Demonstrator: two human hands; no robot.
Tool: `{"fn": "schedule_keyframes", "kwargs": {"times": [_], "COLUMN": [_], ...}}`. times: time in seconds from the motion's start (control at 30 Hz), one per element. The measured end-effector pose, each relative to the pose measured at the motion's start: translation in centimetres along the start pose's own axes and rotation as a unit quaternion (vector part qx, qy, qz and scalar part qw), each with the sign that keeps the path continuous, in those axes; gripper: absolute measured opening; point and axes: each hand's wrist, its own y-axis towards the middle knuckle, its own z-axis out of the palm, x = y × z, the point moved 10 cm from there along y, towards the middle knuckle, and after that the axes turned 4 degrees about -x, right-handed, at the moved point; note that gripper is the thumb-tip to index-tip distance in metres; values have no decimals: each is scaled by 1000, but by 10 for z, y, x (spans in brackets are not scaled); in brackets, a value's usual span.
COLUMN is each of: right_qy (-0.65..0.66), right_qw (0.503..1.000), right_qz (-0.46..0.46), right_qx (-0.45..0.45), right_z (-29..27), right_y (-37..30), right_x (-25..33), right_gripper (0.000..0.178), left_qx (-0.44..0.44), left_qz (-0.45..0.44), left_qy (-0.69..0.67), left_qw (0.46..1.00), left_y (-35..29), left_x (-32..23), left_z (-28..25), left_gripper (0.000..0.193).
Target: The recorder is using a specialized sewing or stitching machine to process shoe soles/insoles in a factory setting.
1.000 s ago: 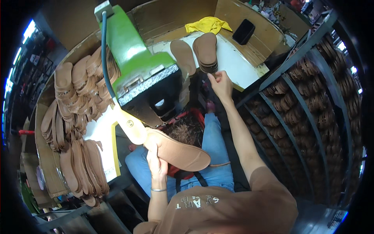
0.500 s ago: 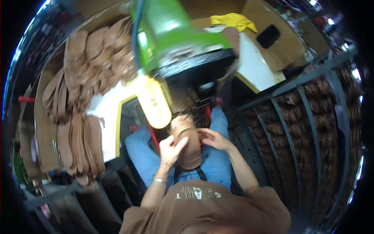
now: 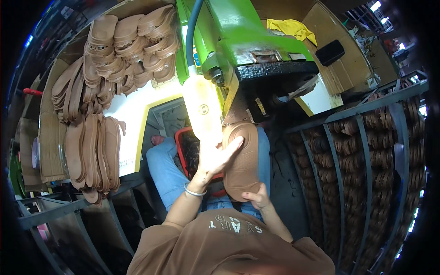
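Two hands of mine are clasped on one brown shoe sole [image 3: 241,167], which I have over my lap with its length running away from me, just below the black underside of a green machine [image 3: 256,39]. My left hand [image 3: 213,158] grasps its left edge, thumb laid across the face toward the far end; my right hand [image 3: 258,198] pinches the near end, thumb on top, the other fingers mostly hidden beneath. A glowing yellow-white lamp [image 3: 201,107] hangs from a blue cable [image 3: 191,36] right by my left fingers; whether they touch, I cannot tell. Past it, to my left, stretches a white tabletop [image 3: 130,126] with a yellow edge, glaring where the light falls. Stacked brown soles [image 3: 114,50] crowd its far part, many with ragged rims, and a row of longer ones [image 3: 94,151] leans together nearer me, all walled in by bent cardboard [image 3: 51,158]. Between my blue-jeaned knees sits a red bin [image 3: 180,153] with dark scraps inside. Beyond the machine, on the right, a yellow cloth [image 3: 293,30] lies crumpled by more cardboard, with a flat black object [image 3: 330,52] near it. Along my right side stands a grey metal rack [image 3: 362,151], its bays packed with brown soles; the room behind is dim, dotted with bright lights.
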Motion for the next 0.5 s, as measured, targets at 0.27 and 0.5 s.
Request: {"fn": "schedule_keyframes", "kwargs": {"times": [0.27,0.5], "right_qy": [-11,-15], "right_qw": [969,956], "right_qz": [-195,-263], "right_qx": [-151,-127], "right_z": [-86,-42], "right_y": [15,80], "right_x": [134,244], "right_gripper": [34,27], "left_qx": [-26,15], "left_qz": [-70,6], "left_qy": [-135,-7], "left_qw": [988,1000], "left_y": [-9,-1], "left_x": [10,-6], "left_z": [-1,-4], "left_gripper": [24,28]}}
